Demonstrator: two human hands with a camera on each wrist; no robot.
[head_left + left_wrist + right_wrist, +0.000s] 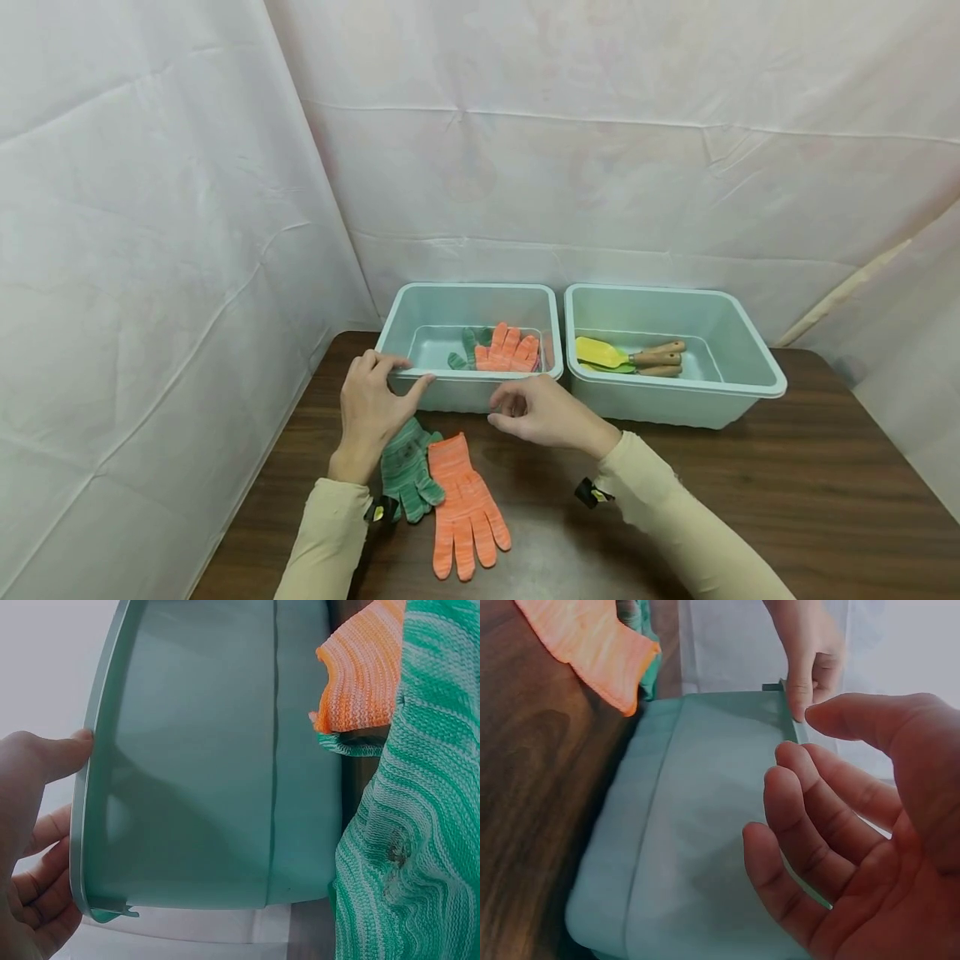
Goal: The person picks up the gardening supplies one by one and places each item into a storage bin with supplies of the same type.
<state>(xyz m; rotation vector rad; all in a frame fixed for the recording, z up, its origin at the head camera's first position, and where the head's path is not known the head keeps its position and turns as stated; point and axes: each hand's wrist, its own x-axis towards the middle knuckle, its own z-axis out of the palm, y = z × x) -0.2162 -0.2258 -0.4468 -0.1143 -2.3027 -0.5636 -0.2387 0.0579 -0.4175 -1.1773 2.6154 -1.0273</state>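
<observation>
My left hand (371, 408) grips the front left part of the rim of the left pale green plastic bin (453, 395). In the left wrist view its thumb (73, 750) lies against the rim, with the fingers behind it. My right hand (551, 412) hovers by the bin's front right side, fingers loosely curled and holding nothing. An orange knit glove (506, 352) and a green one (467, 346) lie inside this bin. On the table below my left hand, another green knit glove (408, 467) is partly tucked beside an orange glove (467, 504).
A second pale green bin (667, 404) stands right of the first. It holds a yellow-bladed garden tool (600, 352) and a green-bladed one (618, 368), with several wooden handles. White cloth (525, 183) hangs behind the dark wooden table (810, 475).
</observation>
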